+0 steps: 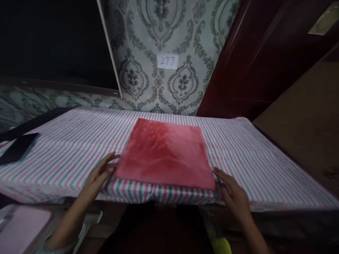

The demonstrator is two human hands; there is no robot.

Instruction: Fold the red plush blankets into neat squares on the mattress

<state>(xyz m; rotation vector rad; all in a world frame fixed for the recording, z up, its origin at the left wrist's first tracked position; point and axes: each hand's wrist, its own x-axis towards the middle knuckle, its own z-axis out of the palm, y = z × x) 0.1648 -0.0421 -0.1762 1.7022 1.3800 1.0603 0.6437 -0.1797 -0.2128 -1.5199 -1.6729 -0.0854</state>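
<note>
A red cloth (164,155), deeper red on its left side and pinker on its right, lies flat on a striped tablecloth (87,137). It has a roughly square outline and looks like a towel or a folded fabric piece. Just off its left edge is my left hand (99,173), fingers apart and bent a little, holding nothing. On the other side my right hand (233,190) is beside the cloth's near right corner, its fingertips by the edge. Those fingers are stretched out and slightly blurred, with nothing visible in them.
A dark phone-like slab (19,148) lies at the table's left end. Behind stand a large black screen (53,42), a patterned wall with a paper label (167,61) reading 277, and a dark red door (259,63). A pink flat object (26,225) and a yellow item (221,246) sit below.
</note>
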